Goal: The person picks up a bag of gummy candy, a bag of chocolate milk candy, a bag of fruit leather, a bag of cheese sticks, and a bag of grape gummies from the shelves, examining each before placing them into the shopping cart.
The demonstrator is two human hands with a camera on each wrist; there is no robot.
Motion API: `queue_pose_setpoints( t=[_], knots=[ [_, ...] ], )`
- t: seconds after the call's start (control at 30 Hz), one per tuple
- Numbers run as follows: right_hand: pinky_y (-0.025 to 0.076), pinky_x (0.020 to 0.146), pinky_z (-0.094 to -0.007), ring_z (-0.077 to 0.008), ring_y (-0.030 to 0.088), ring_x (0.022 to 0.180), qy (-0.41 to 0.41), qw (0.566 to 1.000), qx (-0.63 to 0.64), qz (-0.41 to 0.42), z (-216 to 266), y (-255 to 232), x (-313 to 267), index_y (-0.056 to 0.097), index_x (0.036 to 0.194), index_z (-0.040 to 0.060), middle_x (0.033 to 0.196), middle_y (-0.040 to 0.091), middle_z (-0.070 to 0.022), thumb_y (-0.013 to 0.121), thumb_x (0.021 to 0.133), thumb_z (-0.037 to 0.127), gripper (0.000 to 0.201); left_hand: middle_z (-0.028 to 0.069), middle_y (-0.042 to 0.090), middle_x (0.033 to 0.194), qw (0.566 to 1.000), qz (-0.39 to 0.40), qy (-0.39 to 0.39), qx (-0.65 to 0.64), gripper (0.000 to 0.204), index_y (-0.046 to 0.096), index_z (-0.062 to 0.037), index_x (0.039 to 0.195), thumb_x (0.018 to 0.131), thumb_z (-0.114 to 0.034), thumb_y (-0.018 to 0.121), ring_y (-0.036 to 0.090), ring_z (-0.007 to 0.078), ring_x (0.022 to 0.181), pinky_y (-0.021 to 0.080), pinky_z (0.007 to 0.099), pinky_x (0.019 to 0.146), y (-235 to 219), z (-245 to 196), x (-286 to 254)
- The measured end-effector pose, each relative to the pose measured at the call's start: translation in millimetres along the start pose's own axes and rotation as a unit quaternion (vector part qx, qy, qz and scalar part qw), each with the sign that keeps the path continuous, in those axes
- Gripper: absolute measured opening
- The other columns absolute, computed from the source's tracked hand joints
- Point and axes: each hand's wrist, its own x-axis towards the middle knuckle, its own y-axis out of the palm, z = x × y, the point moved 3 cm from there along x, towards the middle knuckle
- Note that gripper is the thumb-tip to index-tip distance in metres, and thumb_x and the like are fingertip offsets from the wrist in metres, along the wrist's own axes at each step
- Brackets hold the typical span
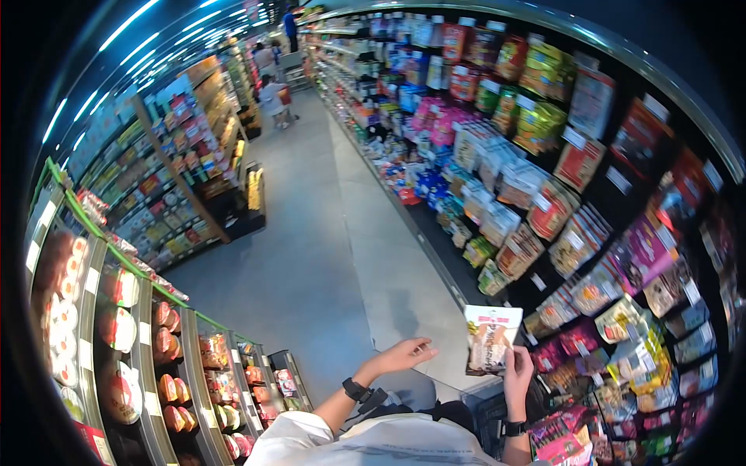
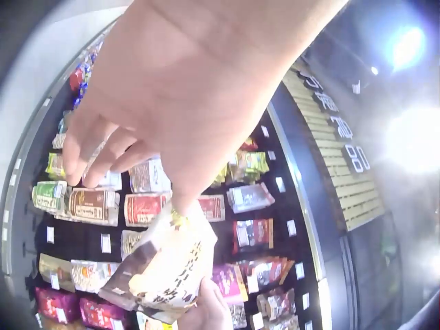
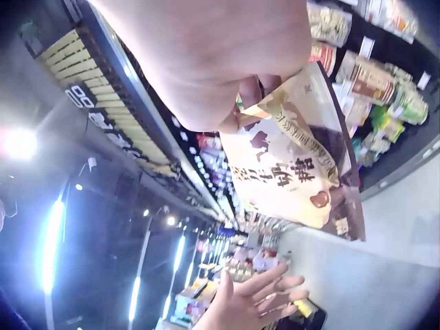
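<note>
My right hand (image 1: 517,371) grips a white-and-brown snack pouch (image 1: 491,339) by its side, thumb on the printed face, and holds it up in the air in front of me. Dark lettering runs across the pouch. My left hand (image 1: 408,355) is released, its fingers extended and spread, near the pouch but apart from it, with nothing in its grasp. A black band (image 1: 357,390) sits on my left wrist, and another band (image 1: 514,428) circles my right one. A white sleeve (image 1: 294,435) covers my upper left arm.

From the head view, the pouch shows against the near end of the bottom edge of a long wall rack (image 1: 447,268) on my right. Rows of bagged snacks hang there, among them a purple bag (image 1: 645,242) and yellow-green bags (image 1: 544,70) close to the top edge. On my left stands a tiered display shelf with a green rim (image 1: 97,227), bearing packaged goods such as a round white pack (image 1: 124,393) near its front-left corner. Between them runs the grey floor (image 1: 303,248). Farther down the aisle a person in white (image 1: 272,95) is low to the floor, and strip lights (image 1: 128,25) line the ceiling.
</note>
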Motion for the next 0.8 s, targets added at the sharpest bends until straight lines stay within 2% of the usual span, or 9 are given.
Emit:
queue_pose_setpoints(
  t=[0.1, 0.2, 0.33, 0.37, 0.43, 0.57, 0.67, 0.7, 0.8],
  knots=[
    [0.048, 0.072, -0.0222, -0.0051, 0.058, 0.082, 0.007, 0.989, 0.074, 0.126, 21.6, 90.4, 32.1, 0.062, 0.099, -0.002, 0.088, 0.064, -0.001, 0.061, 0.099, 0.009, 0.011, 0.0187, 0.062, 0.124, 0.992, -0.074, 0.003, -0.099, 0.064, 0.046, 0.0052, 0.138, 0.094, -0.036, 0.068, 0.061, 0.0237, 0.111, 0.048, 0.0351, 0.098, -42.1, 25.1, -15.5],
    [0.049, 0.077, -0.021, -0.0067, 0.06, 0.088, 0.041, 0.956, 0.095, 0.275, 20.1, 174.3, 51.8, 0.063, 0.098, -0.0024, 0.096, 0.065, -0.0037, 0.065, 0.096, 0.005, 0.008, 0.0167, 0.056, 0.134, 0.984, -0.104, 0.055, -0.133, 0.073, 0.038, 0.0026, 0.144, 0.092, -0.034, 0.072, 0.054, 0.0231, 0.123, 0.048, 0.0371, 0.099, -88.7, 25.3, -22.4],
    [0.051, 0.083, -0.0233, -0.0082, 0.061, 0.096, 0.088, 0.909, 0.176, 0.368, 10.7, 271.4, 89.3, 0.061, 0.102, -0.0014, 0.103, 0.064, -0.0046, 0.065, 0.095, 0.005, 0.01, 0.0103, 0.066, 0.121, 0.927, -0.246, 0.01, -0.282, 0.051, 0.055, 0.0021, 0.129, 0.09, -0.024, 0.075, 0.061, 0.0153, 0.111, 0.051, 0.032, 0.093, -151.7, 61.9, -13.2],
    [0.052, 0.083, -0.0239, -0.0084, 0.061, 0.097, 0.089, 0.902, 0.197, 0.374, 6.9, 295.1, 101.6, 0.06, 0.104, -0.0011, 0.103, 0.063, -0.0038, 0.065, 0.096, 0.006, 0.012, 0.008, 0.069, 0.114, 0.926, -0.285, 0.018, -0.245, 0.042, 0.059, 0.002, 0.123, 0.091, -0.021, 0.074, 0.063, 0.0137, 0.104, 0.052, 0.0313, 0.091, -171.3, 68.7, -7.9],
    [0.052, 0.089, -0.0256, -0.009, 0.061, 0.102, 0.09, 0.883, 0.199, 0.416, -11.8, 339.2, 133.9, 0.056, 0.118, -0.0012, 0.107, 0.063, -0.0046, 0.066, 0.096, 0.01, 0.027, 0.0083, 0.068, 0.117, 0.931, -0.285, 0.008, -0.228, 0.044, 0.058, 0.0021, 0.126, 0.092, -0.021, 0.073, 0.062, 0.0131, 0.107, 0.051, 0.0309, 0.093, -210.9, 79.8, 8.8],
    [0.052, 0.084, -0.0255, -0.0095, 0.063, 0.096, 0.176, 0.838, 0.143, 0.496, -14.7, 410.3, 209.0, 0.054, 0.13, -0.0031, 0.11, 0.066, -0.0062, 0.069, 0.095, 0.021, 0.045, 0.0079, 0.065, 0.122, 0.942, -0.23, 0.019, -0.242, 0.046, 0.055, 0.0018, 0.13, 0.093, -0.019, 0.071, 0.06, 0.012, 0.11, 0.049, 0.0299, 0.095, -294.8, 94.9, 73.1],
    [0.052, 0.075, -0.0252, -0.0084, 0.062, 0.085, 0.17, 0.829, 0.104, 0.522, -19.3, 455.8, 285.7, 0.061, 0.122, -0.0048, 0.099, 0.068, -0.003, 0.069, 0.095, 0.025, 0.041, 0.0074, 0.064, 0.124, 0.957, -0.163, -0.025, -0.238, 0.047, 0.054, 0.0007, 0.133, 0.094, -0.019, 0.071, 0.059, 0.0112, 0.111, 0.048, 0.0292, 0.096, -370.7, 95.1, 137.0],
    [0.051, 0.071, -0.0248, -0.0078, 0.061, 0.081, 0.152, 0.844, 0.13, 0.498, -12.7, 472.5, 311.2, 0.063, 0.119, -0.0046, 0.095, 0.068, -0.0022, 0.069, 0.095, 0.026, 0.039, 0.0072, 0.066, 0.121, 0.971, -0.172, -0.013, -0.168, 0.045, 0.055, 0.0, 0.132, 0.094, -0.018, 0.07, 0.059, 0.0122, 0.111, 0.049, 0.0299, 0.096, -397.8, 89.9, 155.4],
    [0.047, 0.063, -0.0247, -0.0068, 0.058, 0.072, 0.092, 0.877, 0.134, 0.452, 5.4, 516.2, 382.8, 0.067, 0.113, -0.0036, 0.084, 0.068, -0.0015, 0.068, 0.095, 0.026, 0.035, 0.0071, 0.067, 0.118, 0.97, -0.156, -0.041, -0.184, 0.043, 0.057, -0.0002, 0.13, 0.093, -0.017, 0.071, 0.061, 0.0139, 0.11, 0.05, 0.0318, 0.094, -467.3, 91.1, 209.5]
  ],
)
